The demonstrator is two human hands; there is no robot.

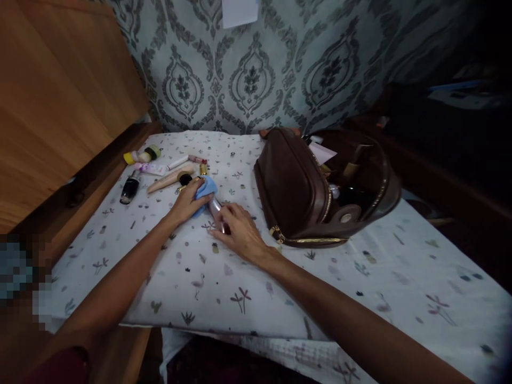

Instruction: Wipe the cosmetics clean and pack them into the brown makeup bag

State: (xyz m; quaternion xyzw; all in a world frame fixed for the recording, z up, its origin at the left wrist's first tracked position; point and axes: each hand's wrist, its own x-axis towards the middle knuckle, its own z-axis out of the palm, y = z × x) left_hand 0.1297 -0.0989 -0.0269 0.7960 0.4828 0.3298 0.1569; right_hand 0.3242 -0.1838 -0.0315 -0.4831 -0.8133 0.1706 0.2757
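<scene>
My left hand (187, 202) is closed on a blue cloth (207, 185), which it presses against the upper end of a shiny pinkish tube-shaped container (216, 209). The fingers of my right hand (242, 230) are wrapped round the lower end of that container, just above the patterned cloth cover. What the container holds cannot be made out. Beyond my left hand lie a brush with a pale handle (164, 181) and a small gold-coloured item (204, 169). A brown cosmetic bag (286, 184) stands unzipped to the right of my right hand, with several items inside.
At the left lie a dark bottle (130, 188), a white-and-purple tube (154, 169), a yellow-ended item (130, 157) and a slim white-and-pink tube (178, 162). Wooden furniture (68, 69) borders the left side. A patterned wall (252, 80) rises behind the white printed cover (208, 293).
</scene>
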